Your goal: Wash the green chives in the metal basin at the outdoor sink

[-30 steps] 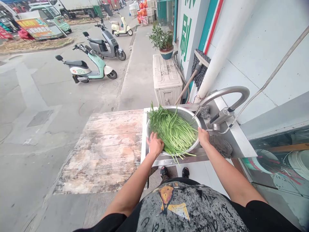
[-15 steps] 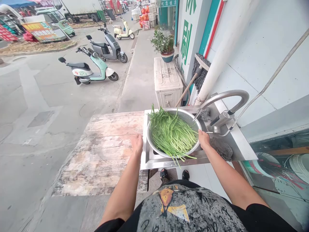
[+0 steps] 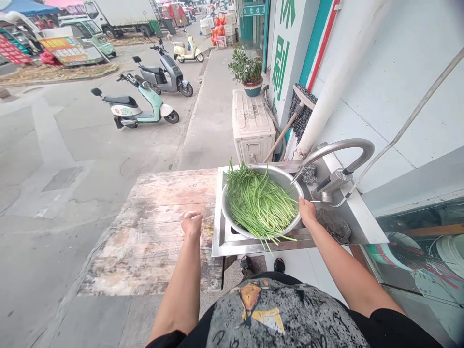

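Note:
A round metal basin (image 3: 225, 211) sits over the steel sink (image 3: 217, 244), heaped with long green chives (image 3: 259, 200). Several stalks hang over its near rim. My right hand (image 3: 307, 211) is closed on the basin's right rim. To the left, my left hand (image 3: 192, 224) hovers over the weathered wooden tabletop (image 3: 152, 232), apart from the basin. Its fingers are loosely bent and partly spread, with nothing in them. The curved faucet (image 3: 337, 142) arches over from the right, its spout end by the basin's far right rim.
A steel-wool scrubber (image 3: 309, 175) and a dark mesh cloth (image 3: 333, 225) lie in the sink. Beyond stand a white outdoor unit (image 3: 253, 118) with a potted plant (image 3: 250, 72), and a mop (image 3: 300, 111). Scooters (image 3: 141, 104) are parked on the street.
My left hand has moved left, away from the sink's edge and over the wooden tabletop. My right hand stays at the basin's rim. The view has shifted slightly.

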A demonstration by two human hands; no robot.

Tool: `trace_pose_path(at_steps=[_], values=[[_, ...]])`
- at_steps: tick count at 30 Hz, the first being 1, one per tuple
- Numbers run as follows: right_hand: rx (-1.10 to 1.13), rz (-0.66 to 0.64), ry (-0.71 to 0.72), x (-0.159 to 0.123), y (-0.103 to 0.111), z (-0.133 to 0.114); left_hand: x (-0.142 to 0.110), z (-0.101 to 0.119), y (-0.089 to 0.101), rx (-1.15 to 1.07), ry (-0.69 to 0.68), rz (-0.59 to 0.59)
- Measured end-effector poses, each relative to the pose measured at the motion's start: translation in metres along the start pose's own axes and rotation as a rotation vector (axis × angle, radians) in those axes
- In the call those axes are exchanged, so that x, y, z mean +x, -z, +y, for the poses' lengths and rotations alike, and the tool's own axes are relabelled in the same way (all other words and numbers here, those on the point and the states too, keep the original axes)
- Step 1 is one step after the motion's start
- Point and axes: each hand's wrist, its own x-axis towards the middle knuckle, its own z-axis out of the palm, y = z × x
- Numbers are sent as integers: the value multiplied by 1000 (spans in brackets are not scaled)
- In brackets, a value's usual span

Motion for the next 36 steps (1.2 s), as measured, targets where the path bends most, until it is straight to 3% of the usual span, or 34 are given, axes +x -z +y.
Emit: trace_pose_path(at_steps=[9,36], values=[[-34,-11,-4,0,2,-4,10,-8,-5,-94,-42,-60],[-20,-13,0,1,1,-1,22,-9,-2,116,-61,-46]])
